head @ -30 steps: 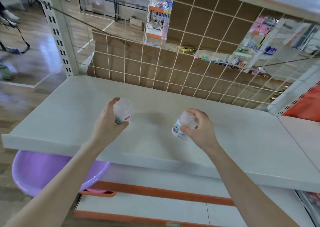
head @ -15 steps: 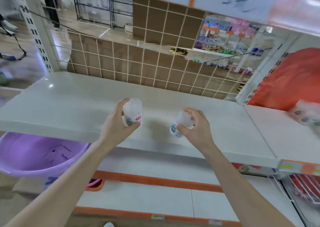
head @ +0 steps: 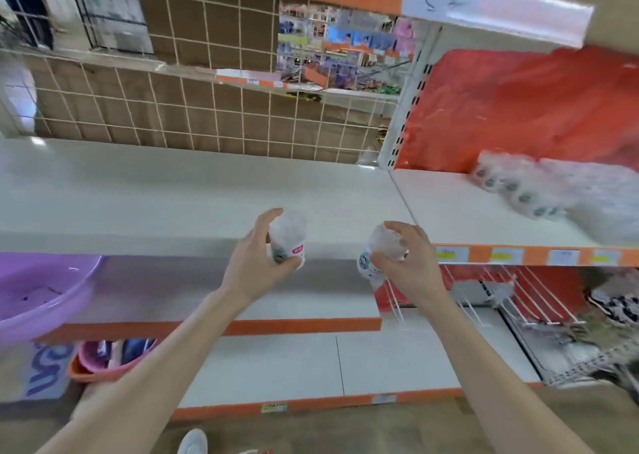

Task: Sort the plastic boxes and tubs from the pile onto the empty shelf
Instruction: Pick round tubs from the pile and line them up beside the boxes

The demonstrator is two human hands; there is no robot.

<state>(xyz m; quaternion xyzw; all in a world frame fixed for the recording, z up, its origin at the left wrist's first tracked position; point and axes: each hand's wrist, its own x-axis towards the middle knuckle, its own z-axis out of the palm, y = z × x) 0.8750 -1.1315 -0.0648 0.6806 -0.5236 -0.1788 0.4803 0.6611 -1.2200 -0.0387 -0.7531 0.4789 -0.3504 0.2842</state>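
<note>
My left hand (head: pixel 254 263) grips a small clear plastic tub (head: pixel 288 237) with a red and green label, held upright in front of the white shelf (head: pixel 155 194). A second clear tub (head: pixel 380 249), tilted with its printed label facing down-left, sits in the curled fingers of my right hand (head: pixel 411 263). Both tubs hang just ahead of the shelf's front edge, near the seam between two shelf bays. A blurred pile of similar clear tubs (head: pixel 553 194) lies on the right-hand bay.
A wire grid backs the white shelf (head: pixel 207 118). Red plastic sheeting (head: pixel 518 114) hangs behind the tub pile. A purple basin (head: pixel 38 294) sits at lower left, with pink and orange basins (head: pixel 100 360) below it. White wire racks (head: pixel 501 298) fill the lower right.
The view has swung to the right and up, bringing the tub pile and red sheeting into sight. Both hands keep their tubs and now sit at the shelf's front edge.
</note>
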